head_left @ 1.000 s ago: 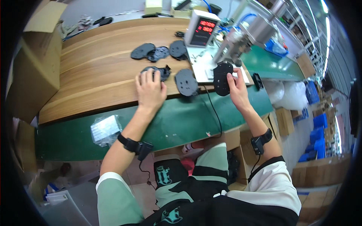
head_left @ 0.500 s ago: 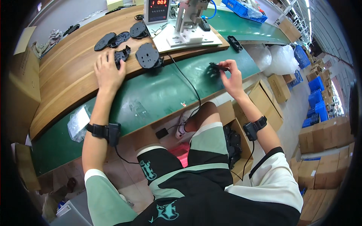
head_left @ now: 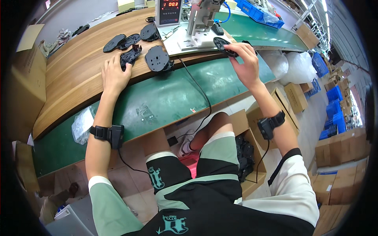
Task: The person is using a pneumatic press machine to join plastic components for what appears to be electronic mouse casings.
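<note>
My left hand [head_left: 114, 74] rests on the wooden board, thumb and fingers closed around the lower end of a black plastic housing [head_left: 130, 57] with an uneven, open-worked top. My right hand [head_left: 247, 65] is raised near the front right of the white press base and pinches a black oval plastic cover [head_left: 223, 45] by its edge. Between the hands, a round black housing with small holes [head_left: 156, 59] lies at the board's edge. Further back are two flat black oval covers [head_left: 114, 43] [head_left: 130, 41] and another black housing [head_left: 149, 32].
A metal press [head_left: 204, 19] with a red-lit display box [head_left: 168, 12] stands at the back. A black cable [head_left: 199, 84] crosses the green table [head_left: 173, 98]. A plastic bag [head_left: 82, 125] lies at left; an open carton of black parts [head_left: 245, 155] stands beside my leg.
My right hand has risen away from me toward the press base, turning the black cover so its flat face shows. My left hand stays at the housing, which now shows more of its top.
</note>
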Demonstrator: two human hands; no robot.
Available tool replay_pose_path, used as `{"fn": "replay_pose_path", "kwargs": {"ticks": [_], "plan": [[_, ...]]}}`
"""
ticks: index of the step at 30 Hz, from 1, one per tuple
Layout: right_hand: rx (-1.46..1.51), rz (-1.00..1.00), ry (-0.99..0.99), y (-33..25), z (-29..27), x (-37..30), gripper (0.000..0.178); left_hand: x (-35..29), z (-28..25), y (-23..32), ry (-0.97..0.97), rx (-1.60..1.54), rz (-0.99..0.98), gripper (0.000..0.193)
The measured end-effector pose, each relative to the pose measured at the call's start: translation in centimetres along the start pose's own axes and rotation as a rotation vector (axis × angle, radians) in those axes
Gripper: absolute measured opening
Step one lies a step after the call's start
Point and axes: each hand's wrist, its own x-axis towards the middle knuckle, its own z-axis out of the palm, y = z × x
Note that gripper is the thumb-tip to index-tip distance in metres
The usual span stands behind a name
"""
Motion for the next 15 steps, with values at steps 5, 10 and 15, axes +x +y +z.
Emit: {"fn": "replay_pose_path", "kwargs": {"ticks": [5,10,15], "plan": [[0.114,-0.028,-0.043,2.1,4.2,2.2,0.034,0.0,0.0,-0.1,-0.016,-0.041,0.001,0.046],[-0.006,-0.008,-0.016,4.2,6.8,2.1,0.037,-0.1,0.1,0.4,-0.007,-0.033,0.0,0.043],[-0.002,0.11,-0.242,4.1,6.8,2.7,0.039,-0.3,0.5,-0.6,0.042,-0.057,0.034,0.039]]}}
